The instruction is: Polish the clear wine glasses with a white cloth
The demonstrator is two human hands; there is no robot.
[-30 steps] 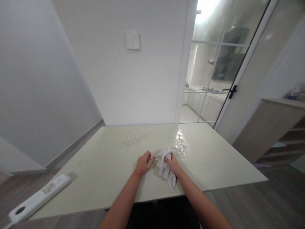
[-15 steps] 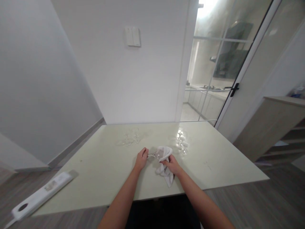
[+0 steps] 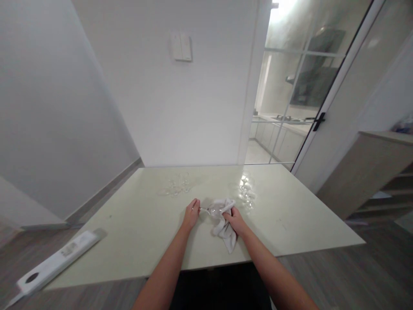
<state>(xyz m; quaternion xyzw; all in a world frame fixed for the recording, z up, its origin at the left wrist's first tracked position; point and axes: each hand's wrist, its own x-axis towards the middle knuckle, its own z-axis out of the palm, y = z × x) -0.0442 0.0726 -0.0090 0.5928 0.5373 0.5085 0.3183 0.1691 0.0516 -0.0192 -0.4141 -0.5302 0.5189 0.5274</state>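
Wineglass sits between left grip, holding its stem end, and right grip, clutching cloth.

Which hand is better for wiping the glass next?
Probably the right hand: it holds the white cloth against the glass, while the left hand grips the end of its stem.

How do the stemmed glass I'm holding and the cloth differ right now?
The glass is clear, while the cloth is opaque white. The glass lies roughly sideways with a firm, stemmed shape; the cloth droops in loose folds. The left hand holds the glass at its stem end, whereas the right hand holds the cloth at the bowl end. Both are over the table.
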